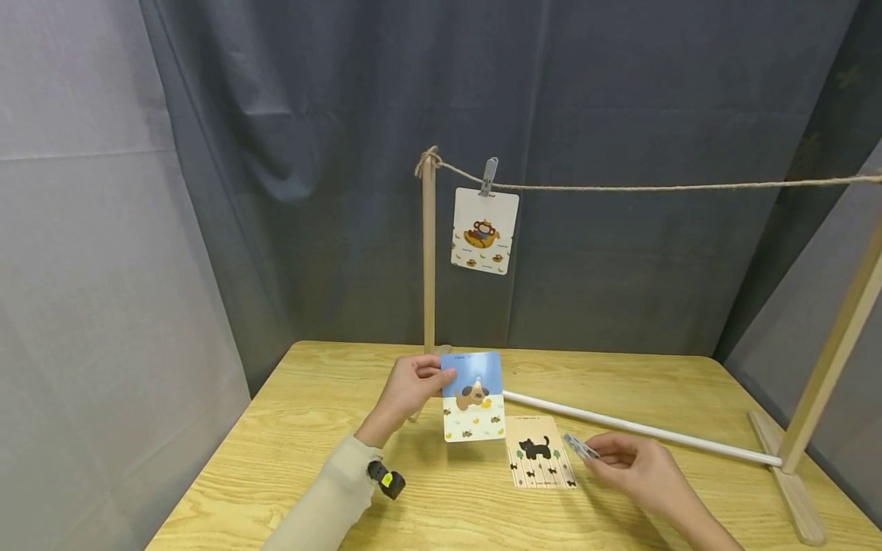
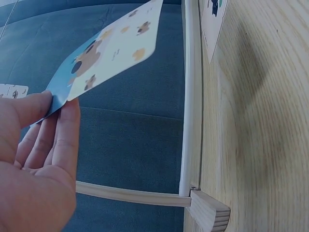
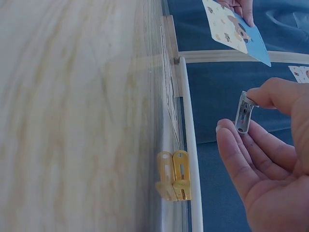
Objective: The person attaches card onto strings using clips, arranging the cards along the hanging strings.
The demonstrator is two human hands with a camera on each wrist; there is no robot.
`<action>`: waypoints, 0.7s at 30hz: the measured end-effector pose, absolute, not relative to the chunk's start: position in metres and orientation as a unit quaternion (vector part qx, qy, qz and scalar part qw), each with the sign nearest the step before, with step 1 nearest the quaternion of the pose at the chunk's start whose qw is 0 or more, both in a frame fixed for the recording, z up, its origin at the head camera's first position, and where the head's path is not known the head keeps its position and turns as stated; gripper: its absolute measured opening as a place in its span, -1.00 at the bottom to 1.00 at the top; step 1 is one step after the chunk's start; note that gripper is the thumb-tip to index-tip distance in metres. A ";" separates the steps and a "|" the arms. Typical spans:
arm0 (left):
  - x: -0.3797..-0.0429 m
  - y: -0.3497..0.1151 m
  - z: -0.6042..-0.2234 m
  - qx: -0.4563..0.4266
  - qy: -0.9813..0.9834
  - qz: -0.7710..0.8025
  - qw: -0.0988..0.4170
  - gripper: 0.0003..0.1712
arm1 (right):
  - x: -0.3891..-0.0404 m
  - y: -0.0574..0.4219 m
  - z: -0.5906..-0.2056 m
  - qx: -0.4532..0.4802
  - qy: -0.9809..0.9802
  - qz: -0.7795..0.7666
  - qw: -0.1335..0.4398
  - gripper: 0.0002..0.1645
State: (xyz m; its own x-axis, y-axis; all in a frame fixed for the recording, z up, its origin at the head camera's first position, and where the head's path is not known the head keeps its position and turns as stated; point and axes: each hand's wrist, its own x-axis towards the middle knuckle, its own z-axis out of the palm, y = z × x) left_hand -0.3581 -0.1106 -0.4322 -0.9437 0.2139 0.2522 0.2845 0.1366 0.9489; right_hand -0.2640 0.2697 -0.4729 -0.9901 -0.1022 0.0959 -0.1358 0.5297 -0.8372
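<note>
My left hand pinches the left edge of a blue and white dog card between thumb and fingers, holding it up above the table. In the left wrist view, this dog card tilts away from the fingertips. My right hand grips a grey clothespin by its end. The right wrist view shows the same clothespin between thumb and fingers. Between the hands, a beige card with a black cat lies flat on the table.
A twine line runs between two wooden posts, the left post nearer the card with a monkey, which hangs from another grey clothespin. A white rod joins the stand's bases. A yellow clothespin lies on the table.
</note>
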 end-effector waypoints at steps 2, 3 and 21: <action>-0.358 -0.111 -0.432 -0.164 -0.754 -0.636 0.030 -0.73 | -0.265 0.270 -0.473 0.065 -0.873 0.483 0.021 -0.62; -0.358 -0.110 -0.432 -0.164 -0.754 -0.635 0.031 -0.74 | -0.265 0.270 -0.473 0.065 -0.872 0.485 0.022 -0.62; -0.352 -0.110 -0.425 -0.165 -0.753 -0.635 0.051 -0.67 | -0.264 0.269 -0.465 0.062 -0.865 0.496 0.037 -0.52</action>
State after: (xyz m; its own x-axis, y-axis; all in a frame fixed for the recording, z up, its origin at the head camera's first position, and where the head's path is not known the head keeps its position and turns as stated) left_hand -0.3524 -0.1099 -0.4253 -0.9402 0.1834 0.2870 0.3138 0.1391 0.9392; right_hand -0.2639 0.2695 -0.4654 -0.9895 -0.0713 0.1259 -0.1447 0.4992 -0.8543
